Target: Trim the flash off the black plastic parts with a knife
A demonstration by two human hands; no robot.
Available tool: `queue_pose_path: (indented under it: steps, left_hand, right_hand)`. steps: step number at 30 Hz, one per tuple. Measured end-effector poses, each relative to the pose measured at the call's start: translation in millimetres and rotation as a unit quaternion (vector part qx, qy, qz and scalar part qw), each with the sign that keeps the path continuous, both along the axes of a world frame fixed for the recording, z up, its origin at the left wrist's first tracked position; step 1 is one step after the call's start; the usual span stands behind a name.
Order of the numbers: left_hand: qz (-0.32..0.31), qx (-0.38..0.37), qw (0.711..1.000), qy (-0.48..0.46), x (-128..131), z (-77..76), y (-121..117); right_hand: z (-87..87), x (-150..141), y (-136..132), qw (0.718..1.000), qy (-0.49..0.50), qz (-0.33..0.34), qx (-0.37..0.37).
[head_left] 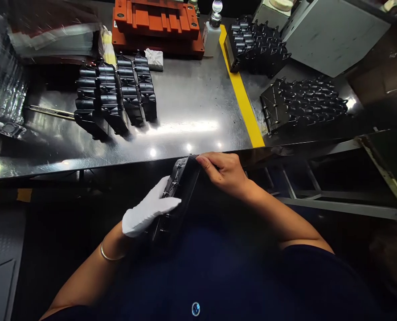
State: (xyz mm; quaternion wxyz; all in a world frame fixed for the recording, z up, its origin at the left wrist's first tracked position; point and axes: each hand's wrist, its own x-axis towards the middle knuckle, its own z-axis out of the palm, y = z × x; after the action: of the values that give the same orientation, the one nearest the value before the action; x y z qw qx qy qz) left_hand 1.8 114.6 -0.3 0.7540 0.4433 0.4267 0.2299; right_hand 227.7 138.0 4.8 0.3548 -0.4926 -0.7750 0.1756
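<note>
My left hand (pixel 149 207), in a white glove, is closed around a black ribbed plastic part (pixel 176 180). The part is held tilted just in front of the table's near edge, and its lower end fades into the dark clothing. My bare right hand (pixel 223 171) has thumb and forefinger pinched together at the part's upper right corner. Whether the fingers grip that corner or something small on it is hidden. On the table to the left stand several black plastic parts with rounded ridges (pixel 128 91), lined up side by side.
A yellow tape strip (pixel 240 93) crosses the metal table (pixel 191 98). Right of it stand two clusters of black parts (pixel 305 104). An orange fixture (pixel 158 26), a pump bottle (pixel 212 38) and a white block (pixel 154 59) are at the back. Clear plastic trays (pixel 4 80) are stacked left.
</note>
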Motion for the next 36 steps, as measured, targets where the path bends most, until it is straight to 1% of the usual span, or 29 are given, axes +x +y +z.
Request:
queue_pose_path:
  steps: [4, 6, 7, 8, 10, 12, 13, 14, 16, 19, 20, 22, 24, 26, 30, 34, 36]
  left_hand:
    - [-0.007, -0.007, 1.000, 0.019, 0.8, -2.3, -1.5]
    - [-0.006, -0.006, 1.000, 0.021, 1.7, -3.8, -0.7]
    - [0.007, 0.002, 1.000, 0.026, 2.6, -4.8, 0.0]
    - [0.030, 0.018, 0.998, 0.044, 3.8, -6.0, 0.7]
    - [0.115, 0.074, 0.984, 0.111, 6.4, -9.3, 1.4]
    - [0.202, 0.152, 0.952, 0.171, 8.1, -13.9, 0.2]
    - [0.227, 0.192, 0.937, 0.182, 8.2, -16.6, -1.0]
    - [0.239, 0.228, 0.926, 0.182, 7.7, -19.5, -2.5]
    - [0.229, 0.280, 0.915, 0.178, 5.4, -25.7, -5.5]
    - [0.187, 0.304, 0.915, 0.187, 1.8, -33.1, -8.5]
    - [0.180, 0.301, 0.918, 0.185, 1.3, -34.3, -9.1]
    - [0.185, 0.287, 0.924, 0.174, 1.8, -34.2, -9.7]
    - [0.190, 0.273, 0.928, 0.167, 3.5, -31.6, -9.9]
    - [0.183, 0.260, 0.935, 0.155, 4.9, -28.3, -9.6]
    - [0.147, 0.229, 0.953, 0.133, 5.0, -23.6, -6.8]
    - [0.085, 0.187, 0.966, 0.158, 3.9, -19.6, -1.8]
    - [0.064, 0.174, 0.968, 0.166, 4.5, -18.4, -0.3]
  right_hand:
    - [0.1, 0.5, -1.7, 0.998, -0.058, 0.025, -0.005]
    - [2.7, 3.6, -1.4, 0.998, -0.041, 0.043, -0.006]
    - [4.7, 5.8, -1.0, 0.999, -0.019, 0.048, -0.005]
    - [6.9, 8.1, -0.7, 0.999, 0.004, 0.046, 0.000]
    - [11.1, 12.4, -0.4, 0.999, 0.024, 0.036, 0.023]
    - [14.4, 15.3, -1.0, 0.997, -0.011, 0.035, 0.061]
    - [15.5, 16.1, -1.5, 0.995, -0.042, 0.042, 0.083]
    - [16.3, 16.6, -2.2, 0.991, -0.076, 0.050, 0.101]
    - [17.3, 17.1, -3.4, 0.982, -0.137, 0.056, 0.117]
    - [18.1, 18.5, -4.4, 0.975, -0.176, 0.081, 0.110]
    - [18.3, 19.1, -4.3, 0.973, -0.175, 0.097, 0.116]
    - [18.6, 20.2, -3.9, 0.968, -0.162, 0.124, 0.149]
    - [18.8, 20.7, -3.0, 0.963, -0.155, 0.123, 0.182]
    - [19.0, 20.7, -1.9, 0.963, -0.152, 0.114, 0.192]
    - [19.2, 21.2, -0.6, 0.962, -0.139, 0.141, 0.186]
    - [19.7, 20.7, -1.3, 0.964, -0.124, 0.139, 0.191]
    - [19.3, 19.4, -2.3, 0.963, -0.121, 0.142, 0.195]
